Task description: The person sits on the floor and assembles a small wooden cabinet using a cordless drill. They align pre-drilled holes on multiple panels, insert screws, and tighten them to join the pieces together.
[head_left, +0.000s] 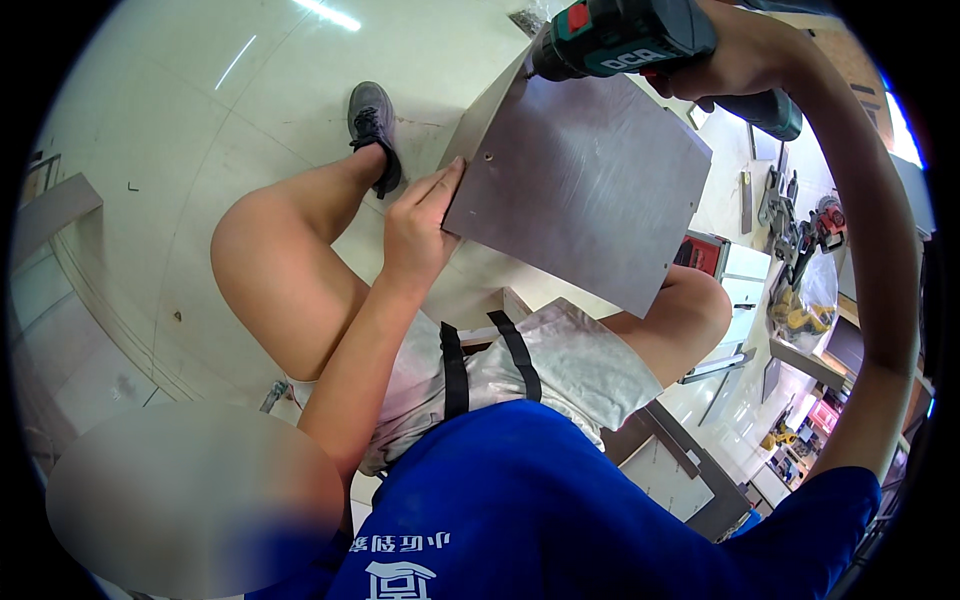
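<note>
Right grip point(745, 55) clasps drill point(625, 42) at smooth box point(585, 190).

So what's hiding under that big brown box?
The person's right knee pokes out past the lower right side of the brown box, and pale floor shows to its left. The box hides the lower leg; anything else beneath is covered.

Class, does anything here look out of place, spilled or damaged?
Yes: at right, tools lie jumbled on the floor beside a plastic bag, which looks untidy. The grey box, with the left hand at its edge and the drill at its corner, shows no obvious damage. I see no spill.
</note>
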{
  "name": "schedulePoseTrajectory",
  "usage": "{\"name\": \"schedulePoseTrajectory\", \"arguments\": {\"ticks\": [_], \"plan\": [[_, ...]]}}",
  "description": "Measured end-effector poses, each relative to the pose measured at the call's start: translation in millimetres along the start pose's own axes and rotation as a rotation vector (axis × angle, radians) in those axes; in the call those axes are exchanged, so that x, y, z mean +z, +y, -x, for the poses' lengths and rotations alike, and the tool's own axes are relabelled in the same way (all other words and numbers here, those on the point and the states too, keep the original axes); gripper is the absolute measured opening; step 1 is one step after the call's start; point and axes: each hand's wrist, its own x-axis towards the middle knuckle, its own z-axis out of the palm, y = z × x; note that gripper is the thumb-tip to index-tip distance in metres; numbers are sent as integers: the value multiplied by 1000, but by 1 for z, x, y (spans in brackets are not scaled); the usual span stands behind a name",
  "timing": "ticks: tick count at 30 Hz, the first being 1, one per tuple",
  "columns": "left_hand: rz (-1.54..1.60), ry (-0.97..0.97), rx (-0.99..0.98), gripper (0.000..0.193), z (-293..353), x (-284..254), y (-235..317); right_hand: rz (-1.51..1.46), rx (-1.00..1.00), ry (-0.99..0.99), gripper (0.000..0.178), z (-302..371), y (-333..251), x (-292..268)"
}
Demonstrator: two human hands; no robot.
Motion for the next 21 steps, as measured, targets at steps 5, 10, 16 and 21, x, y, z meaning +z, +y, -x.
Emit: {"name": "schedulePoseTrajectory", "arguments": {"ticks": [5,10,16,21], "plan": [[13,-5,8,56,-2,1,2,44,85,38,15,4,-5,8],[-48,14,-33,55,3,-8,-5,77,-3,31,15,-20,-4,0],[-4,-8,-10,56,0,0,-2,13,22,0,13,-2,-9,-2],[-13,-9,23,54,-2,-2,0,69,18,28,12,-3,-2,3]]}}
